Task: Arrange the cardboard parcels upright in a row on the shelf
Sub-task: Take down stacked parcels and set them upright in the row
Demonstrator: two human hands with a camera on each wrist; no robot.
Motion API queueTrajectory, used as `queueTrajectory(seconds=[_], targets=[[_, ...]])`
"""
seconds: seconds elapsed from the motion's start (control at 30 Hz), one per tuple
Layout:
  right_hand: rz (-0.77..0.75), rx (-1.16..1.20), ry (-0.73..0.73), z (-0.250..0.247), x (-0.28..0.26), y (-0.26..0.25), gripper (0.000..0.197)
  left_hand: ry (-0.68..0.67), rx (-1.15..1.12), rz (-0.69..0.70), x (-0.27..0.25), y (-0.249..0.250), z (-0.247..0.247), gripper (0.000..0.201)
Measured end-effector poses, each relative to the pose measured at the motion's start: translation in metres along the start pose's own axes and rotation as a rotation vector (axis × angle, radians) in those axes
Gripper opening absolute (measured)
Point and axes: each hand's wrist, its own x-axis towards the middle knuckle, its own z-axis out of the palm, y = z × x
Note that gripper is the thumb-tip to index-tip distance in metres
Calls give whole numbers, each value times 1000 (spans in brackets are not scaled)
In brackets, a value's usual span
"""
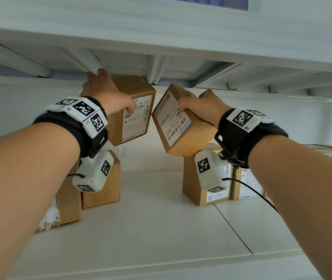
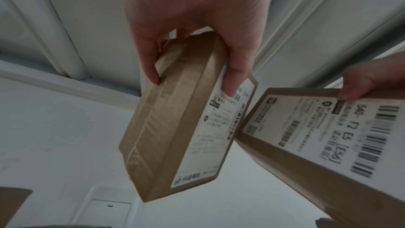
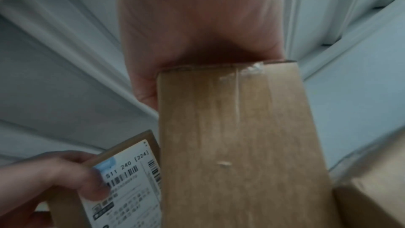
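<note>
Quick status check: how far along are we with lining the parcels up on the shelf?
Partway. Done: parcels already stand on the shelf, two at left and at least two at right, with an open gap between them. In hand: the left hand holds one parcel raised; the right hand holds another, tilted. Left: set both down upright, probably in that gap.

1. A bare strip of shelf (image 1: 151, 199) runs from 6 o'clock back to 12 between the standing parcels.
2. At 9 o'clock, the left parcels (image 1: 102, 190) wall that side.
3. At 3 o'clock, the right parcels (image 1: 193, 184) block it.
4. Above the strip, two held parcels (image 1: 134, 118) (image 1: 181, 126) nearly meet.
5. The upper shelf's underside (image 1: 161, 63) caps 12 o'clock.
</note>
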Motion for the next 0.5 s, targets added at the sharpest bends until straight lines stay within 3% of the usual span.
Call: queueTrajectory(seconds=[0.23, 0.4, 0.5], targets=[[-3, 252, 208, -7, 5, 19, 98, -94, -2, 14, -5, 14, 8, 110], [-55, 245, 195, -7, 5, 33, 97, -359, -59, 41, -11, 23, 15, 62], [-105, 196, 187, -8, 7, 44, 89, -543, -45, 30, -17, 23, 24, 51]])
